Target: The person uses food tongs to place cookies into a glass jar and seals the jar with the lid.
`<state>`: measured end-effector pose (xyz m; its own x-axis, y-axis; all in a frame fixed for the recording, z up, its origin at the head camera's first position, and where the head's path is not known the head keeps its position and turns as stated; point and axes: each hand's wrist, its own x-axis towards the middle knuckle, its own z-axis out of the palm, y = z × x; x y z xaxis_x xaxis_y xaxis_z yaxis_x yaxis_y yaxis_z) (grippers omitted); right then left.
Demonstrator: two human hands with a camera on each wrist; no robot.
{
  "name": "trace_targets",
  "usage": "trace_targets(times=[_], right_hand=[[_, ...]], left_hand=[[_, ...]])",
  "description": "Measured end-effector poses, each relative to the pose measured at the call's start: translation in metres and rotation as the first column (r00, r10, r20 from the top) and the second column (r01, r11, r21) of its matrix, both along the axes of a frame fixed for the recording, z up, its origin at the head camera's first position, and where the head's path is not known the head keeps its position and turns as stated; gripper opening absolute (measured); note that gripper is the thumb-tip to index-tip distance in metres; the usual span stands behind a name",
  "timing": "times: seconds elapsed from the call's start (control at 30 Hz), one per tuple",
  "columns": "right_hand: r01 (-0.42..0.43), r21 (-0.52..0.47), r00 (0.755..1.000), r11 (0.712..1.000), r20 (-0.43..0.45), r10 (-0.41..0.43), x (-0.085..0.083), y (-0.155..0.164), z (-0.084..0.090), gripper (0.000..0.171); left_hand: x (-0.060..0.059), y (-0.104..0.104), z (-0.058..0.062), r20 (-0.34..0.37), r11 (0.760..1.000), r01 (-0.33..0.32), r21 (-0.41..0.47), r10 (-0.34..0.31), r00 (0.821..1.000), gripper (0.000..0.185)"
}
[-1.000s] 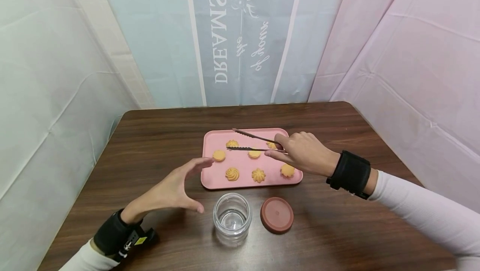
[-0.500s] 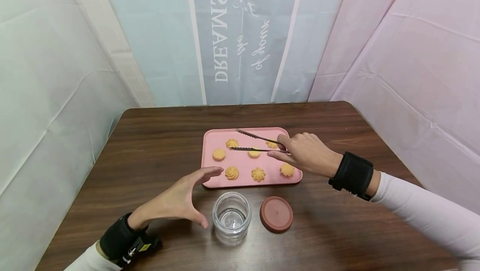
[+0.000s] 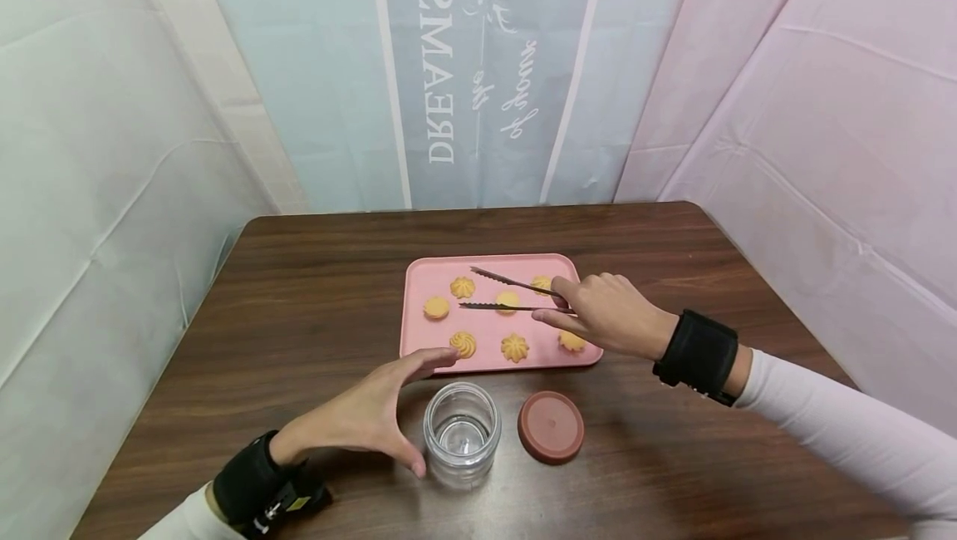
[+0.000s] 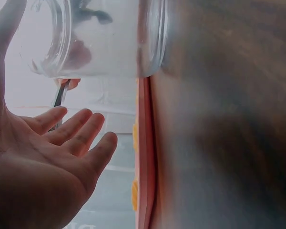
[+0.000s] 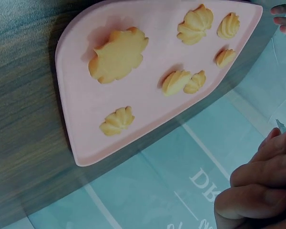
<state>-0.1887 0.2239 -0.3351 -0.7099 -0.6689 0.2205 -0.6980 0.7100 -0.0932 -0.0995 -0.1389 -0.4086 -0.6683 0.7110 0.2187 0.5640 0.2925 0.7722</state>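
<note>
My left hand (image 3: 366, 414) is spread around the left side of an uncapped glass jar (image 3: 462, 463), thumb and fingers wide apart. In the left wrist view its fingers are extended beside the jar (image 4: 107, 45). My right hand (image 3: 613, 314) grips dark metal tongs (image 3: 493, 306) by the handle end. Their serrated arms stand apart over the pink tray (image 3: 486, 365), pointing left, with nothing pinched between them. Several yellow piped cookies (image 3: 515, 347) lie spread out on that tray. In the right wrist view the fingers of my right hand (image 5: 262, 181) are curled, and the tongs are mostly hidden.
Right of the jar, a round reddish-brown lid (image 3: 551, 428) lies on the dark wooden table (image 3: 329, 274). Behind the table hangs a pale blue cloth (image 3: 336, 108) with printed lettering, and white cloth walls flank both sides.
My left hand has moved right, from left of the jar to close beside it. The right hand and tongs have shifted only slightly, a little toward me. Jar, lid and cookies have stayed put.
</note>
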Motion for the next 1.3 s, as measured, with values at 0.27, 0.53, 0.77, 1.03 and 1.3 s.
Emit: trace_targets(times=[0.27, 0.53, 0.77, 1.03, 1.3], right_hand=[[0.003, 0.001, 0.999, 1.0, 0.048, -0.003, 0.001, -0.002, -0.009, 0.037], [0.005, 0.025, 0.999, 1.0, 0.047, -0.006, 0.002, -0.003, -0.022, 0.038], [0.008, 0.041, 0.997, 0.999, 0.079, -0.012, 0.002, -0.004, -0.029, 0.038], [0.0, 0.07, 0.991, 0.998, 0.131, -0.009, 0.002, -0.003, -0.038, 0.037], [-0.034, 0.087, 0.993, 0.996, 0.115, 0.024, 0.001, -0.007, -0.048, 0.041]], left_hand=[[0.004, 0.006, -0.002, 0.002, 1.0, 0.006, -0.026, -0.006, 1.0, 0.129], [0.006, 0.012, -0.003, -0.024, 0.999, 0.005, -0.04, -0.006, 1.0, 0.132], [0.006, 0.014, -0.005, -0.057, 0.999, 0.028, -0.028, -0.03, 0.998, 0.132], [0.006, 0.017, -0.007, -0.078, 0.999, 0.042, -0.025, -0.044, 0.996, 0.13], [0.009, 0.019, -0.006, -0.009, 0.999, 0.017, -0.037, -0.017, 1.0, 0.127]])
